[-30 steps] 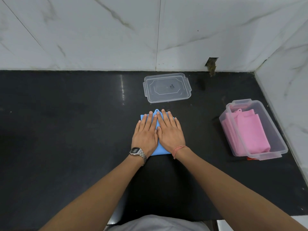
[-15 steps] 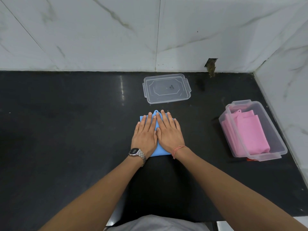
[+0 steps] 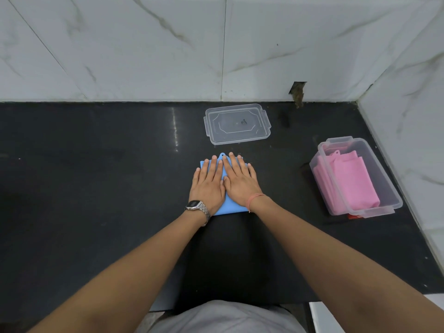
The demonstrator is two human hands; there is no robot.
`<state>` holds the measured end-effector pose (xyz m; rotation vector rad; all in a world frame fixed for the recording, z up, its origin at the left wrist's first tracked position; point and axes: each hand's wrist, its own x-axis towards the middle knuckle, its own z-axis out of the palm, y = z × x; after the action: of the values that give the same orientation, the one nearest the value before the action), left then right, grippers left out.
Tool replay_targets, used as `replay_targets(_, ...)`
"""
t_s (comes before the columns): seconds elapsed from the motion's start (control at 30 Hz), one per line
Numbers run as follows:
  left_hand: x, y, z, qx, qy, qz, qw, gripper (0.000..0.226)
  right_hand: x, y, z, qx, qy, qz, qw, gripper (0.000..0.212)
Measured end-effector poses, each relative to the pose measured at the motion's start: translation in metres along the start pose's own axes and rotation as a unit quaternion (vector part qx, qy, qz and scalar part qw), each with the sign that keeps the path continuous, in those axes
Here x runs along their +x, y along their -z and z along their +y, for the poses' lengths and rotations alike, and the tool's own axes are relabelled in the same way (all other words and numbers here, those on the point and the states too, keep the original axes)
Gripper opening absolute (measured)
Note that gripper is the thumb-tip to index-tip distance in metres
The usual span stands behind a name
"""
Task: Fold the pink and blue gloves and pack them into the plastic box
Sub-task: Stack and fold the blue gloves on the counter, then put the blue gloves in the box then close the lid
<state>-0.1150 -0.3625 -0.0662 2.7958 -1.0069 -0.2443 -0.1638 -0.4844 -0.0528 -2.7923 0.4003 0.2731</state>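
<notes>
The folded blue glove (image 3: pixel 231 207) lies flat on the black counter in the middle of the view. My left hand (image 3: pixel 208 186) and my right hand (image 3: pixel 240 183) rest side by side on top of it, palms down, fingers straight and slightly spread, covering most of it. Only its edges and a small hanging loop at the far side show. The folded pink glove (image 3: pixel 353 183) lies inside the clear plastic box (image 3: pixel 389 188) at the right, about a forearm's length from my right hand.
The box's clear lid (image 3: pixel 236 123) lies flat on the black counter (image 3: pixel 96 176) just beyond the blue glove. White marble walls (image 3: pixel 144 49) close off the back and the right side. The counter's front edge runs close to my body.
</notes>
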Motion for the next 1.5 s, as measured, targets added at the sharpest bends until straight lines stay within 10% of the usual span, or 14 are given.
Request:
replay_targets(0.23, -0.036, 0.022, 0.027, 0.045, -0.036, 0.054, 0.997, 0.060, 0.001, 0.025, 0.002, 0.064, -0.006, -0.091, 0.994, 0.059)
replay_targets(0.43, -0.049, 0.015, 0.012, 0.079, -0.167, -0.044, 0.982, 0.086, -0.031, 0.033, 0.019, 0.196, -0.075, 0.008, 0.978, 0.059)
replay_targets(0.67, -0.038, 0.015, 0.014, 0.183, -0.217, -0.056, 0.957, 0.067, -0.096, 0.034, 0.046, 0.370, -0.133, 0.074, 0.917, 0.051)
replay_targets(0.97, -0.032, 0.021, 0.026, 0.196, -0.157, -0.079, 0.965, 0.072, -0.151, 0.035, 0.053, 0.483, -0.159, 0.080, 0.857, 0.049)
replay_targets(1.27, -0.008, 0.042, 0.015, 0.006, 0.018, 0.042, 0.999, 0.060, -0.154, 0.037, 0.046, 0.450, -0.144, 0.018, 0.881, 0.048)
replay_targets(1.5, 0.003, 0.043, 0.004, -0.319, 0.284, 0.022, 0.904, 0.084, -0.142, 0.034, 0.036, 0.449, -0.174, -0.026, 0.876, 0.056)
